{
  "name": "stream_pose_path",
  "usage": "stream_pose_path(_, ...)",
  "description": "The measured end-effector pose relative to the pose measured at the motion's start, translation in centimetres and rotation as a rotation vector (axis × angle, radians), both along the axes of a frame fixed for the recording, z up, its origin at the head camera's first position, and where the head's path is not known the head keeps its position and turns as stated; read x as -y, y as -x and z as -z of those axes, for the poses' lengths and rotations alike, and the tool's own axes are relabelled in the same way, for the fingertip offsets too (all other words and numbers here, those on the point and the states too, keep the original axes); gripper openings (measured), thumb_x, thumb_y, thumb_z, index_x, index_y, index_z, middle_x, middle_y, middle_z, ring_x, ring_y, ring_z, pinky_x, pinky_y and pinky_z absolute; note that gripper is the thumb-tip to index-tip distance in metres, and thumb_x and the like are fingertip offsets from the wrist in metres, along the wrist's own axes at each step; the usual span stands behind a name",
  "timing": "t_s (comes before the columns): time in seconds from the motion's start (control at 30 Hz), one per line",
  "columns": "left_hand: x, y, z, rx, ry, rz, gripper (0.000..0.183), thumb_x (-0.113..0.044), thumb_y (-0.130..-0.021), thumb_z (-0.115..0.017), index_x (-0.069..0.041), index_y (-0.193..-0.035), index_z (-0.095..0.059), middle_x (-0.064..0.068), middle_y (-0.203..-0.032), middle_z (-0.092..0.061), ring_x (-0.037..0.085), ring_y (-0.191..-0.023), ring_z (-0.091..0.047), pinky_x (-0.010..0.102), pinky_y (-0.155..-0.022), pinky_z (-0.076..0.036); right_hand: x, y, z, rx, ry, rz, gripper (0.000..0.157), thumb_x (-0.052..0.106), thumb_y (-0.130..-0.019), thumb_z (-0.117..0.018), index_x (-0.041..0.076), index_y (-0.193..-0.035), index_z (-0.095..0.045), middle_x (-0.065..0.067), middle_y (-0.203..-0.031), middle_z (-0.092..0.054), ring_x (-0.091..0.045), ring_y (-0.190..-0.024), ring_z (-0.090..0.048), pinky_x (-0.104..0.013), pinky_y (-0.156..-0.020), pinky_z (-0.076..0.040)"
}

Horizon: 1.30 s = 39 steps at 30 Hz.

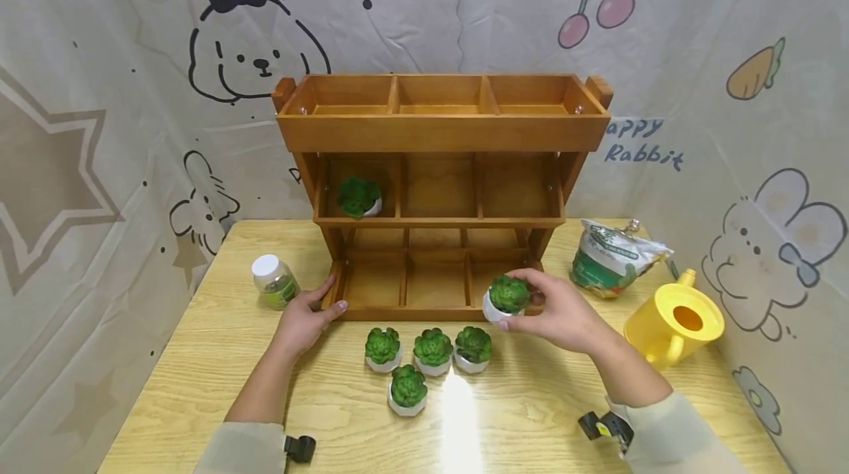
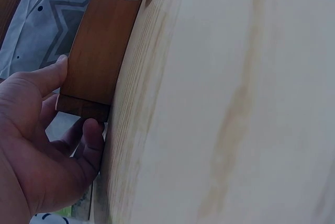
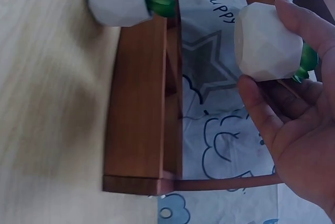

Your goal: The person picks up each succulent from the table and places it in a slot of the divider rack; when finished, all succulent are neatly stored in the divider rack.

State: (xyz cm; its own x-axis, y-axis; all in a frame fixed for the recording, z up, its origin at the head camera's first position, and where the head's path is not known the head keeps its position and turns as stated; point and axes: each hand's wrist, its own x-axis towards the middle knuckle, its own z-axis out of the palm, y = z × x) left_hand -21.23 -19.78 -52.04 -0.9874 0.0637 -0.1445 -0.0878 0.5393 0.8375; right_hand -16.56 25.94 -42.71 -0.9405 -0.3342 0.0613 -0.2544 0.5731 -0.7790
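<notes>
"Right grip (image 1: 560, 312) looks clamped on something."

"Yes, one potted plant (image 1: 508, 295), thumb and fingers around its white pot (image 1: 492, 311), near the bottom right compartment (image 1: 488, 265) of that wooden shelf (image 1: 441, 136)."

"And the left grip (image 1: 305, 321)?"

"Curled on the shelf's bottom left end. Four more plants (image 1: 432, 350) stand in front on the counter (image 1: 345, 422)."

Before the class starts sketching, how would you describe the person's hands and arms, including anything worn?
The left hand and right hand wear no gloves. The left sleeve and right sleeve are pale and plain. The left wrist camera is small and black; the right wrist camera is black with a yellow patch.
</notes>
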Motion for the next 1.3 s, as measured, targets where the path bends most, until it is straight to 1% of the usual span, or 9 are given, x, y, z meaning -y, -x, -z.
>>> stream_pose_path(0.2,0.1,0.0,0.1,-0.003,-0.001,-0.004,0.077,-0.046,-0.095,-0.075,-0.019,-0.16,-0.042,0.023,-0.162,-0.036,0.044,-0.152,-0.025,0.061,-0.122,-0.021,0.7,0.8,-1.1,-0.008,0.025,-0.014,0.07,0.036,-0.077,-0.094,0.013,-0.135,-0.061,-0.001,-0.107,-0.073,-0.014,-0.089,-0.072,-0.029,-0.075,-0.06)
stream_pose_path(0.37,0.1,0.0,0.2,0.001,0.0,0.001,0.078,-0.049,-0.095,-0.074,-0.019,-0.16,-0.042,0.024,-0.162,-0.036,0.045,-0.152,-0.025,0.062,-0.122,-0.021,1.2,1.3,-1.8,-0.021,0.027,-0.022,0.071,0.038,-0.077,-0.094,0.014,-0.135,-0.061,-0.001,-0.109,-0.074,-0.013,-0.093,-0.072,-0.032,-0.08,-0.06)
stream_pose_path(0.5,0.2,0.0,0.2,0.003,-0.003,-0.007,0.077,-0.047,-0.095,-0.075,-0.02,-0.16,-0.043,0.023,-0.163,-0.036,0.045,-0.152,-0.025,0.061,-0.122,-0.021,1.6,1.7,-2.5,-0.042,0.001,-0.022,0.071,0.038,-0.076,-0.095,0.014,-0.134,-0.062,0.0,-0.11,-0.073,-0.013,-0.095,-0.071,-0.04,-0.085,-0.06)
stream_pose_path(0.6,0.2,0.0,0.3,0.001,-0.008,-0.015,0.075,-0.045,-0.095,-0.075,-0.021,-0.159,-0.044,0.021,-0.163,-0.037,0.044,-0.152,-0.025,0.06,-0.123,-0.021,1.9,2.0,-3.1,-0.057,0.005,-0.024,0.07,0.035,-0.075,-0.096,0.013,-0.133,-0.063,-0.002,-0.11,-0.073,-0.014,-0.093,-0.072,-0.045,-0.085,-0.061)
stream_pose_path(0.63,0.2,0.0,0.3,0.0,-0.01,-0.016,0.075,-0.045,-0.095,-0.075,-0.021,-0.159,-0.044,0.021,-0.163,-0.037,0.044,-0.152,-0.025,0.06,-0.123,-0.021,2.0,2.1,-3.2,-0.059,0.011,-0.027,0.07,0.034,-0.075,-0.096,0.013,-0.133,-0.063,-0.002,-0.11,-0.073,-0.014,-0.093,-0.072,-0.045,-0.084,-0.061)
stream_pose_path(0.73,0.1,0.1,0.2,0.0,-0.013,-0.014,0.075,-0.044,-0.095,-0.075,-0.021,-0.159,-0.044,0.021,-0.163,-0.037,0.044,-0.152,-0.025,0.06,-0.122,-0.021,2.3,2.4,-3.7,-0.054,0.022,-0.029,0.071,0.035,-0.075,-0.095,0.012,-0.134,-0.063,-0.002,-0.109,-0.073,-0.015,-0.092,-0.073,-0.039,-0.08,-0.061)
stream_pose_path(0.87,0.0,0.0,0.2,0.002,-0.01,-0.012,0.076,-0.046,-0.095,-0.075,-0.021,-0.16,-0.043,0.021,-0.163,-0.036,0.044,-0.152,-0.024,0.061,-0.122,-0.021,2.7,2.8,-4.2,-0.059,0.01,-0.031,0.072,0.038,-0.076,-0.095,0.014,-0.135,-0.062,0.0,-0.107,-0.073,-0.014,-0.09,-0.072,-0.032,-0.077,-0.06)
stream_pose_path(1.1,0.0,-0.1,0.3,0.012,-0.004,-0.029,0.074,-0.042,-0.096,-0.075,-0.022,-0.16,-0.043,0.025,-0.162,-0.036,0.045,-0.152,-0.025,0.061,-0.122,-0.022,3.6,3.8,-5.1,-0.08,0.003,-0.032,0.072,0.037,-0.076,-0.095,0.014,-0.135,-0.062,0.0,-0.107,-0.073,-0.014,-0.086,-0.072,-0.031,-0.073,-0.06)
stream_pose_path(1.3,-0.1,-0.1,0.2,0.013,-0.014,-0.029,0.074,-0.043,-0.096,-0.075,-0.022,-0.159,-0.043,0.023,-0.163,-0.035,0.044,-0.152,-0.024,0.06,-0.122,-0.021,4.3,4.7,-5.9,-0.093,0.024,-0.031,0.074,0.034,-0.076,-0.095,0.012,-0.138,-0.062,-0.005,-0.112,-0.072,-0.018,-0.089,-0.073,-0.032,-0.075,-0.06)
